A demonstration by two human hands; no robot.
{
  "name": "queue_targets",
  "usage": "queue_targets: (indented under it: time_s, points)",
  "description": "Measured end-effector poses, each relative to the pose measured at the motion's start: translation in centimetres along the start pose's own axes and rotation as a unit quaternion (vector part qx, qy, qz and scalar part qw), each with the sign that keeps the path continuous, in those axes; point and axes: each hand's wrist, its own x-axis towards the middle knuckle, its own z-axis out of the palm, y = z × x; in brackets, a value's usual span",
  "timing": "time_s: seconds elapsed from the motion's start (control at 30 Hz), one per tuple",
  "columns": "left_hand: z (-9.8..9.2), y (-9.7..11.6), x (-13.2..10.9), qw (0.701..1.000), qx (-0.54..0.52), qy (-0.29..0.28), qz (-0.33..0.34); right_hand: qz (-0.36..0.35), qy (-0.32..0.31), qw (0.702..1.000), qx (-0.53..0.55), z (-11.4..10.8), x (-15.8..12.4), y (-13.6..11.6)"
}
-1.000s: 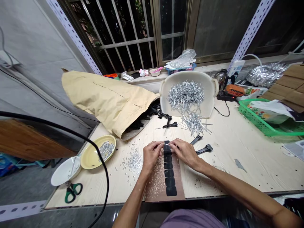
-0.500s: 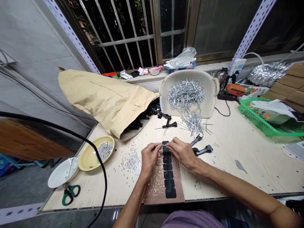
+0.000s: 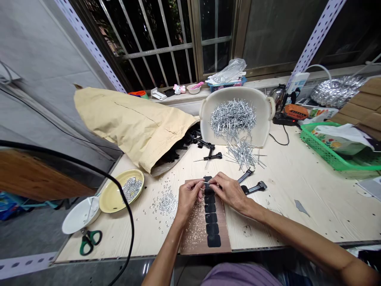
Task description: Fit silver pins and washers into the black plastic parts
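My right hand point(image 3: 228, 190) pinches a thin metal pin point(image 3: 206, 182), which spans the gap between my two hands. My left hand point(image 3: 189, 195) is closed at the pin's other end; whether its fingertips hold a small part there is too small to tell. Both hands are over the top of a column of black rounded squares point(image 3: 212, 218). These squares lie on a brown board point(image 3: 193, 240) speckled with pale bits. Small clear washer-like pieces point(image 3: 167, 201) are scattered left of my left hand. Black plastic pieces point(image 3: 256, 188) lie just beyond my right wrist.
A tilted white tub point(image 3: 205, 131) spills metal pins point(image 3: 242, 153) at the back. Left of it, a paper sack point(image 3: 127, 123) opens onto black parts. A yellow bowl point(image 3: 107, 202), white bowl point(image 3: 70, 222) and scissors point(image 3: 91, 241) stand left. A green basket point(image 3: 327, 157) is right.
My hands have shifted very slightly, and the pin between them now slants a little differently. The other things on the table stay where they were.
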Motion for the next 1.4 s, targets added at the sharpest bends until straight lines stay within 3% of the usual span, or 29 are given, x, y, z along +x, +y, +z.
queue_targets:
  time_s: [0.13,0.33,0.63,0.8,0.93,1.03,1.27,1.4]
  points:
    - [0.2,-0.2,0.1,0.999,-0.035,0.004,-0.016,-0.01,0.008,0.999,-0.034,0.4,-0.2,0.2]
    - [0.6,0.0,0.0,0.999,-0.032,0.016,-0.01,-0.006,0.024,0.999,0.026,0.4,-0.4,0.2]
    - [0.9,0.1,-0.1,0.999,-0.016,0.024,-0.015,0.038,-0.014,0.996,0.084,-0.4,-0.1,0.1]
    - [1.4,-0.3,-0.1,0.996,-0.068,0.034,-0.046,0.015,0.004,0.999,0.034,-0.1,-0.2,0.1]
    - [1.5,-0.6,0.1,0.987,-0.122,0.023,-0.103,-0.027,0.031,0.994,-0.1,0.3,-0.3,-0.1]
    - [1.3,-0.6,0.1,0.988,-0.105,0.022,-0.112,-0.058,0.029,0.987,-0.149,0.4,-0.2,0.1]
    - [0.8,-0.7,0.1,0.996,-0.048,0.006,-0.076,-0.006,-0.031,0.999,-0.032,-0.1,0.1,0.8]
    - [0.7,-1.2,0.3,0.994,-0.061,-0.01,-0.087,-0.025,-0.028,0.998,-0.053,-0.2,-0.1,0.9]
